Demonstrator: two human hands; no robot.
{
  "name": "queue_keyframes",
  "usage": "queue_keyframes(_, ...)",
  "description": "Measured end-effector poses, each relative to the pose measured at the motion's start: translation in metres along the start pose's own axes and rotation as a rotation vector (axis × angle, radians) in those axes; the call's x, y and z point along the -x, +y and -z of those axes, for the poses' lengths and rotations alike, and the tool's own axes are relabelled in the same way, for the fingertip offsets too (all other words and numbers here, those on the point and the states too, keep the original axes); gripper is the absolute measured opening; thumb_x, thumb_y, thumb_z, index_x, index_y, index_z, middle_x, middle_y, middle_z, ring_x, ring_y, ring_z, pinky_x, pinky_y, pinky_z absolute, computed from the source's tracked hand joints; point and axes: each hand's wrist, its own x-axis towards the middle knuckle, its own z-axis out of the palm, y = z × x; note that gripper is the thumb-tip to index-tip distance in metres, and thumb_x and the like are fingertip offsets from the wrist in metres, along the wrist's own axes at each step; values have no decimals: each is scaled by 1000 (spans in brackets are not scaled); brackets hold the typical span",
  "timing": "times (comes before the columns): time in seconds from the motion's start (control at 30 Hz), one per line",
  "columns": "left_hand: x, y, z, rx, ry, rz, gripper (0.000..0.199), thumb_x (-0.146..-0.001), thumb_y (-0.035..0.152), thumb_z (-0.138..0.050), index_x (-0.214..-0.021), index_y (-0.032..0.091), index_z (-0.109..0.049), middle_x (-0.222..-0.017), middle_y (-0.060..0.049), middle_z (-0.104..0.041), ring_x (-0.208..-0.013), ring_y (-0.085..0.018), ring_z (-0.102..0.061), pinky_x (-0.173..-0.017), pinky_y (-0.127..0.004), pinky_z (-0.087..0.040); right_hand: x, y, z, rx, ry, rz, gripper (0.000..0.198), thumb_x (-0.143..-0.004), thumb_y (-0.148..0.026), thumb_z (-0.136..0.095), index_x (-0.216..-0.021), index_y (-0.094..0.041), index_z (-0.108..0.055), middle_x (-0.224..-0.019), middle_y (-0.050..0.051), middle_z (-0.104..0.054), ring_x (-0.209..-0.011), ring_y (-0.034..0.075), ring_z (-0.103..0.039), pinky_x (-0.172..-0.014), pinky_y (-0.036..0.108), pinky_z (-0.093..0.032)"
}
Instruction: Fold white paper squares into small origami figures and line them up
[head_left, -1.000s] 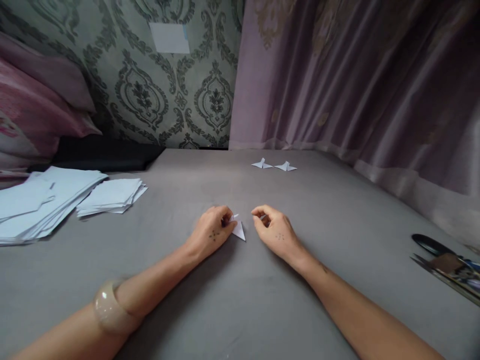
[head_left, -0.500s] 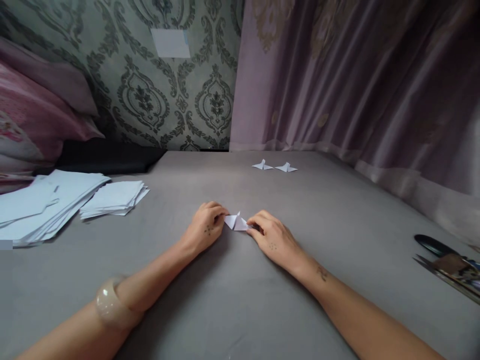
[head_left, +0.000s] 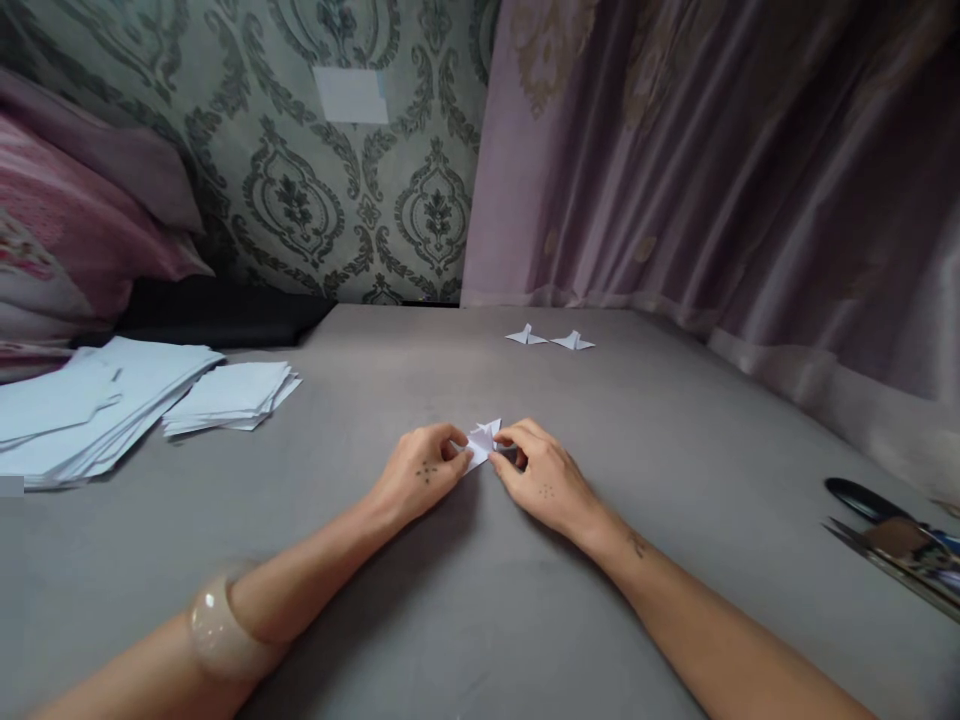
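Between my two hands is a small white folded paper crane (head_left: 481, 446), just above or on the grey tabletop; I cannot tell whether it touches. My left hand (head_left: 429, 462) pinches its left and lower edge between thumb and fingers. From the other side, my right hand (head_left: 544, 470) has thumb and fingertips closed on its right part. The fingertips cover some of the folds. Farther back on the table stand two similar folded paper cranes, one on the left (head_left: 527, 336) and one on the right (head_left: 573, 341), wings spread.
On the left lie a pile of large white sheets (head_left: 142, 395) and a stack of small paper squares (head_left: 231, 396). A black folded item (head_left: 225, 315) is behind them. Scissors (head_left: 862, 545) and other tools lie at the right edge. A purple curtain (head_left: 637, 180) hangs behind.
The paper crane has been turned, so its wings now slant up to the right. My left hand has shifted right and slightly down, closer to my right hand.
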Motion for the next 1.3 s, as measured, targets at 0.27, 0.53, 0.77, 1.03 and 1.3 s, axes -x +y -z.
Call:
queue_keyframes(0.27,-7,-17,-9,-29,185,-104,26,-72,28,-62,-96,18,-59,-83,-2,-62,-74,-17,-57,-65,-28,-43,-7,4,-2,15,-49,11,17,-88,-20,-50,-81,-21,-65,-88,1,-61,-71,11,-56,-67,24,-42)
queue_keyframes(0.53,-17,-30,-10,-56,138,-293,28,-76,24,-63,-104,22,-62,-103,-6,-60,-96,-23,-50,-83,-36,-44,-8,-1,-2,45,-67,25,11,-87,-26,-55,-85,-21,-64,-91,2,-61,-73,12,-57,-69,25,-41)
queue_keyframes(0.77,-12,-20,-11,-58,116,-340,12,-79,30,-62,-85,20,-66,-82,-2,-64,-85,-20,-53,-76,-31,-42,-8,1,1,-49,-147,108,14,-89,-22,-52,-89,-21,-65,-92,3,-62,-82,14,-59,-73,25,-42)
queue_keyframes(1.03,-13,-15,-14,-123,129,-342,9,-80,24,-60,-77,20,-68,-73,-2,-67,-79,-19,-55,-70,-28,-41,-3,-3,-9,-113,-11,12,14,-81,-13,-49,-86,-21,-59,-84,1,-65,-71,13,-58,-67,23,-42)
queue_keyframes(1.3,-12,-14,-13,-132,115,-316,10,-80,23,-61,-77,20,-69,-72,-2,-66,-79,-19,-54,-69,-27,-41,-1,-9,-6,-115,-17,-28,16,-78,-14,-49,-84,-20,-63,-82,2,-67,-64,12,-56,-64,23,-42)
